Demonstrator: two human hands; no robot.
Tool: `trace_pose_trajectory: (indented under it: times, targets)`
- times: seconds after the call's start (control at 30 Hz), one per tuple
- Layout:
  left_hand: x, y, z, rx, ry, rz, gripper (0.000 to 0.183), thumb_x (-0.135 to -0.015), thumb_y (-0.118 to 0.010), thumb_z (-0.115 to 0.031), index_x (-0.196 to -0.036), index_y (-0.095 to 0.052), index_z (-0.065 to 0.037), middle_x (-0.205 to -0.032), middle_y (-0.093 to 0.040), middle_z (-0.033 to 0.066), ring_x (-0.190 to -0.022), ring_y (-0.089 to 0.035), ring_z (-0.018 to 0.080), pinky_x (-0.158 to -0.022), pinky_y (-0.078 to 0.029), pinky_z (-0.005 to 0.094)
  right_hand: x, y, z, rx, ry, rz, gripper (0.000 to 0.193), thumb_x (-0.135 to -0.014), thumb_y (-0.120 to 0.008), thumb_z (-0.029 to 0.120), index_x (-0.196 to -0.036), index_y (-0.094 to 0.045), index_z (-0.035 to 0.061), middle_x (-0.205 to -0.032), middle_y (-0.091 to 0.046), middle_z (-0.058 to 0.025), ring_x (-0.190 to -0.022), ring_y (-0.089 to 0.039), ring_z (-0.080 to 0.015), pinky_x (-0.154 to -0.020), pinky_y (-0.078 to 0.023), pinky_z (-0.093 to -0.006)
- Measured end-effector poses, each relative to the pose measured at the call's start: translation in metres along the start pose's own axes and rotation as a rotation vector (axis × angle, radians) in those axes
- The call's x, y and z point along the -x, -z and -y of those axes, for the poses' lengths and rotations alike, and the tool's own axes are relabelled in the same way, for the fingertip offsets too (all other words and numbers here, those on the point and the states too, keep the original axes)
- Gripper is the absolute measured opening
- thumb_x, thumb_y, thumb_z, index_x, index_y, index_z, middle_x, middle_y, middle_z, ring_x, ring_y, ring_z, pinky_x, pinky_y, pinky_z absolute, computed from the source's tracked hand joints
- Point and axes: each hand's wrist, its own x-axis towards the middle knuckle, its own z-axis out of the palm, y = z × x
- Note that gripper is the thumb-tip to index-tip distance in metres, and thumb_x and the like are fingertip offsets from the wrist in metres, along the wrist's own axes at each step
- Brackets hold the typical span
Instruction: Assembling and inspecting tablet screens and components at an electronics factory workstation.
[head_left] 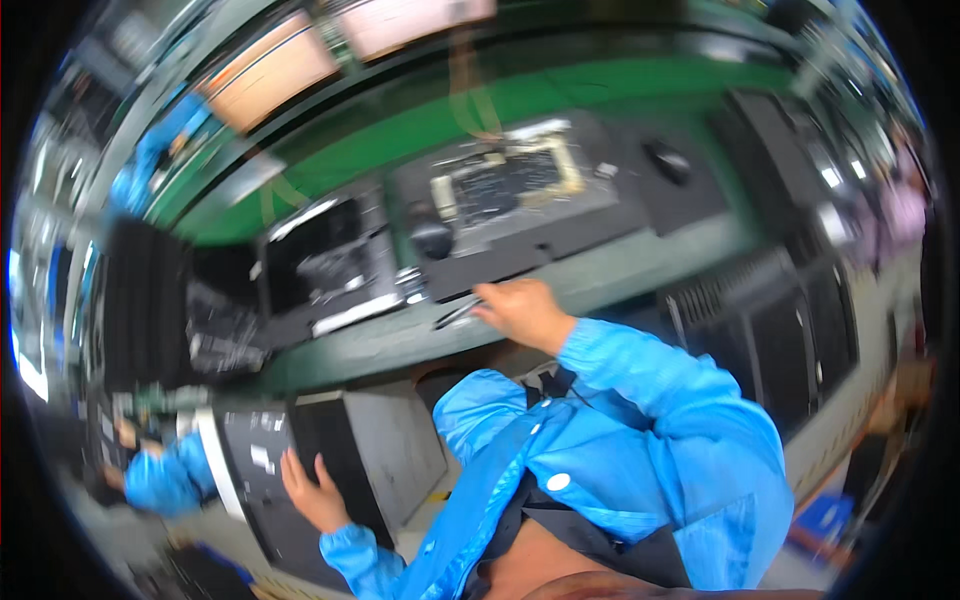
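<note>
My right hand is closed round a pair of thin metal tweezers over the near edge of the green bench. Just beyond it lies a dark foam pad, bearing a black part with a pale frame. Low on the left, my left hand has its fingers spread and nothing in them. It is close to a stack of black flat panels; motion blur hides whether it touches them.
Left on the bench are a dark tray with glossy parts and a black stack. A black mouse-like object sits at the right. Black cases stand at the near right. Other people's blue sleeves show at the left.
</note>
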Motion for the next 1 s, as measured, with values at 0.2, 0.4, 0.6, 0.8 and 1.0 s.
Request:
trace_pose_trajectory:
  times: [0.2,0.4,0.6,0.8,1.0]
  targets:
    - [-0.023,-0.002,-0.073,0.117,-0.141,-0.357,0.038,-0.102,-0.063,-0.015,-0.134,-0.059,0.005,-0.137,-0.06,0.0214,-0.125,-0.057,0.0373,-0.109,-0.042,0.0468,-0.002,0.028,0.0,0.023,0.031,0.133,0.024,-0.089,-0.07,0.028,-0.095,-0.058,0.0087,-0.077,-0.065,-0.0127,-0.07,-0.069,-0.0338,-0.062,-0.054,-0.049]
    - [-0.03,-0.086,-0.282,0.899,-0.624,0.035,0.021,-0.091,-0.069,-0.001,-0.112,-0.07,0.002,-0.105,-0.072,0.017,-0.098,-0.068,0.0311,-0.09,-0.052,0.0396,-0.012,0.237,-0.11,0.369,-0.397,-0.068,0.036,-0.09,-0.069,0.039,-0.107,-0.072,0.0074,-0.092,-0.071,-0.0148,-0.091,-0.068,-0.0371,-0.08,-0.055,-0.0481]
    - [-0.014,-0.081,-0.393,1.109,-0.924,0.339,0.019,-0.089,-0.07,0.004,-0.108,-0.07,0.003,-0.099,-0.072,0.0155,-0.091,-0.069,0.0309,-0.081,-0.054,0.0384,0.027,0.406,-0.218,0.425,-0.854,0.058,0.039,-0.096,-0.06,0.037,-0.113,-0.071,0.0038,-0.102,-0.073,-0.021,-0.096,-0.07,-0.0385,-0.085,-0.056,-0.0486]
    - [-0.007,-0.097,-0.415,1.189,-0.905,0.453,0.013,-0.092,-0.068,0.002,-0.104,-0.071,0.003,-0.099,-0.073,0.0141,-0.089,-0.07,0.0257,-0.08,-0.054,0.0357,0.232,0.497,-0.139,0.519,-1.462,0.731,0.067,-0.091,-0.062,0.062,-0.097,-0.074,-0.0033,-0.09,-0.074,-0.0183,-0.084,-0.073,-0.0319,-0.074,-0.057,-0.0451]
    - [0.016,-0.117,-0.407,1.241,-0.569,0.821,0.014,-0.097,-0.067,-0.006,-0.106,-0.072,0.004,-0.097,-0.074,0.0122,-0.094,-0.071,0.021,-0.085,-0.055,0.0316,0.311,0.429,-0.081,0.519,-1.301,0.154,0.073,-0.084,-0.072,0.064,-0.106,-0.063,-0.0048,-0.104,-0.068,-0.0235,-0.098,-0.066,-0.0391,-0.086,-0.052,-0.0457]
